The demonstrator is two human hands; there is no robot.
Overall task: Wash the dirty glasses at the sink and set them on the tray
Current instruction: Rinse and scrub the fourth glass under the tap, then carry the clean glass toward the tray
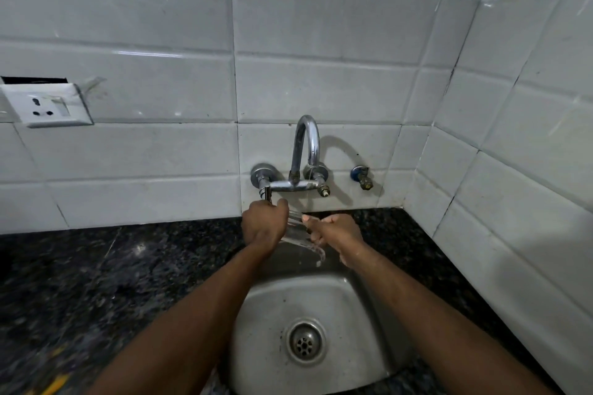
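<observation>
head view: holding a clear glass [298,231] over the back of the steel sink [362,314], just below the wall tap [305,151]. left hand [264,223] reaching up beside the glass, fingers curled around the tap's left lever [267,194]. right hand [337,231] clenching around the glass, tilting it, water spilling toward the sink drain [305,341].

The sink [308,308] sits in the bench [96,282] right before me, its drain [305,341] low in the basin. Behind it, the tap [300,160] is on the wall, a small valve [362,176] to its right and a socket [48,107] far off to the left. My left hand [264,224] and right hand [333,231] hold a glass [298,229] between them, under the tap and over the back of the sink.
</observation>
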